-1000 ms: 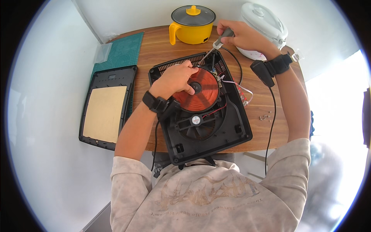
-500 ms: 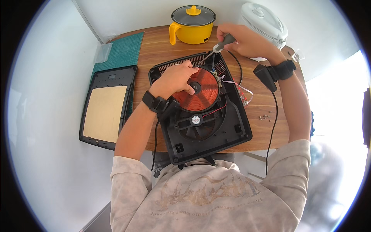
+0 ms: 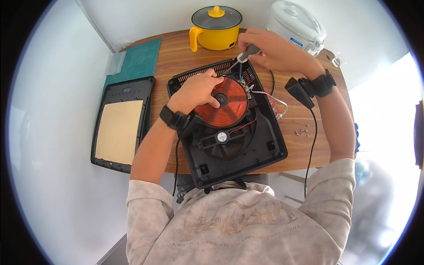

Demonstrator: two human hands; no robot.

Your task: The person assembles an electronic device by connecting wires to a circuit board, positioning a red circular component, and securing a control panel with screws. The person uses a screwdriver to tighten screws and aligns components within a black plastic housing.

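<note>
An opened induction cooker base (image 3: 247,163) of black plastic lies at the near edge of the table. In its far half sits a round copper coil (image 3: 232,104), with a small fan (image 3: 222,137) nearer to me. My left hand (image 3: 198,90) grips the coil's left side, its thumb near the centre and its bent fingers at the far rim. In my right hand (image 3: 274,51) is a screwdriver (image 3: 251,51) with a grey handle, held at a slant. Its shaft points down and left to the coil's far rim beside my left fingertips; the tip's exact contact is hidden.
The detached top panel (image 3: 119,128) lies on the left, partly over a green cutting mat (image 3: 141,62). Behind stand a yellow pot (image 3: 217,37) and a white lidded appliance (image 3: 297,24). Small screws (image 3: 302,132) lie on the right, near a hanging black cable (image 3: 312,145).
My right hand and the screwdriver have shifted slightly left and nearer, and the handle has tilted lower. My left hand stays on the coil. The whole view has moved a little.
</note>
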